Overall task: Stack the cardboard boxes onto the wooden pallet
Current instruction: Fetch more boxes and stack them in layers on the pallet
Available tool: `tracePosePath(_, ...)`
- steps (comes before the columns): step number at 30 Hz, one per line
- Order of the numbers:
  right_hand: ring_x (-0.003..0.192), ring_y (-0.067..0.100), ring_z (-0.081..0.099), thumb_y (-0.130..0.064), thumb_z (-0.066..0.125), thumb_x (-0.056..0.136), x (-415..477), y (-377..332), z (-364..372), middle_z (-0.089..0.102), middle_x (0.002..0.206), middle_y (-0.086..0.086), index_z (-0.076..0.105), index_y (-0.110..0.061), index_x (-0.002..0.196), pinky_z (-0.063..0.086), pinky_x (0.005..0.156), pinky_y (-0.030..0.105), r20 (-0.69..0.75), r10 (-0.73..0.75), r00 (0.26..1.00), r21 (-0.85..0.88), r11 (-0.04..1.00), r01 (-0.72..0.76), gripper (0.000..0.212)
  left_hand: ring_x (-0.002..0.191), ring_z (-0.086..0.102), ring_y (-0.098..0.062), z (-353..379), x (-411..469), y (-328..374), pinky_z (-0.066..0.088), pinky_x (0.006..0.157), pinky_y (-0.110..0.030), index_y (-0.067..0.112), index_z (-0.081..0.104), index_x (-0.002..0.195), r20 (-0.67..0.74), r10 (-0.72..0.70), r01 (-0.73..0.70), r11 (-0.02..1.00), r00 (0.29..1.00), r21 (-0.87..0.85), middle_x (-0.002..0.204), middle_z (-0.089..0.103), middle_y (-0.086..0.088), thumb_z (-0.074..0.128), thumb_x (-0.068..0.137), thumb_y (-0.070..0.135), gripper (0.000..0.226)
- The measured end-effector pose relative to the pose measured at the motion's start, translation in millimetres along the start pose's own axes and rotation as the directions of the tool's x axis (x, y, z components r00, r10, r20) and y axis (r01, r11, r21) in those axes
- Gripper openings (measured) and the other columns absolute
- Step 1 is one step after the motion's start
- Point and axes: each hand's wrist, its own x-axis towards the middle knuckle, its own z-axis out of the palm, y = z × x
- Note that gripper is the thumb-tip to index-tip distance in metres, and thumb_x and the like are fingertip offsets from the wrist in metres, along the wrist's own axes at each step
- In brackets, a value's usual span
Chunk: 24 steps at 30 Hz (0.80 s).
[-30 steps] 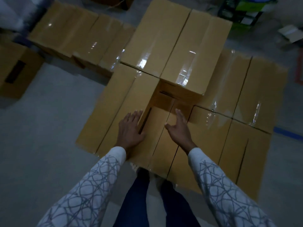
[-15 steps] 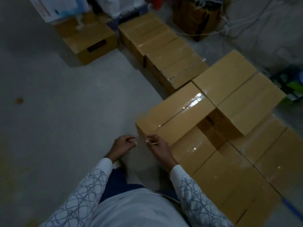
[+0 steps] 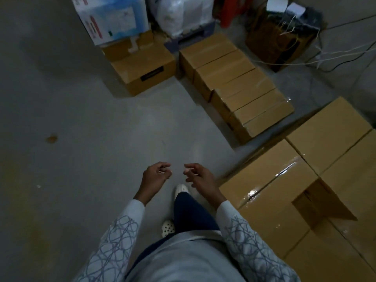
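Taped cardboard boxes fill the right side in a flat stacked layer (image 3: pixel 270 186), with one more box (image 3: pixel 333 129) lying on top at the far right. The pallet under them is hidden. A row of several smaller boxes (image 3: pixel 234 78) stands on the floor further back. My left hand (image 3: pixel 155 176) and my right hand (image 3: pixel 198 177) hang over the bare floor left of the stack, fingers loosely curled, holding nothing and touching no box.
A lone box with a black label (image 3: pixel 146 66) sits at the back, under a white printed carton (image 3: pixel 112 17). Bags, a dark crate (image 3: pixel 278 39) and loose cables (image 3: pixel 325 55) crowd the back wall. Grey floor (image 3: pixel 71 129) spreads out to the left.
My hands left the stacked boxes and drew back over the floor. The view swung left, away from the stack toward the row of boxes at the back.
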Motion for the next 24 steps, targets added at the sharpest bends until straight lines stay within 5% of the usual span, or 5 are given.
tracePosePath(9,0.082,0.016,0.07,-0.018,0.06,0.103,226,-138,-16,0.074,0.11,0.007,0.068,-0.024,0.118,0.052,0.071,0.029,0.034,-0.005,0.999,0.033,0.999,0.004,0.018,0.078,0.07,-0.016,-85,202,105,0.049,0.07,-0.024,0.019,0.074,0.107,-0.061,-0.011,0.008,0.999,0.998,-0.049,0.09,0.074,-0.004,0.071,0.089,0.009,0.021)
tracePosePath(15,0.079,0.012,0.069,-0.019,0.059,0.104,355,-281,-31,0.074,0.107,0.004,0.07,-0.019,0.121,0.049,0.067,0.02,0.008,-0.055,0.998,0.001,0.998,0.055,0.02,0.076,0.07,-0.009,-153,308,200,0.05,0.066,-0.014,0.019,0.073,0.109,-0.174,-0.005,-0.024,0.986,0.985,-0.167,0.09,0.074,-0.002,0.071,0.092,0.011,0.019)
tracePosePath(21,0.08,0.013,0.072,-0.021,0.064,0.1,475,-355,-1,0.076,0.108,0.005,0.071,-0.024,0.114,0.053,0.07,0.03,0.067,0.003,0.998,0.013,1.0,-0.004,0.015,0.09,0.071,-0.015,-208,432,244,0.056,0.079,-0.025,0.018,0.075,0.108,-0.21,-0.063,0.01,0.97,0.976,-0.244,0.099,0.076,-0.005,0.071,0.091,0.007,0.021)
tracePosePath(24,0.077,0.009,0.072,-0.021,0.063,0.101,549,-375,21,0.075,0.106,0.003,0.07,-0.022,0.116,0.053,0.069,0.027,0.03,0.046,0.998,0.03,0.998,-0.047,0.017,0.09,0.071,-0.005,-233,519,254,0.055,0.086,-0.026,0.025,0.076,0.1,-0.156,-0.057,0.03,0.984,0.986,-0.174,0.099,0.077,0.006,0.071,0.09,0.008,0.02)
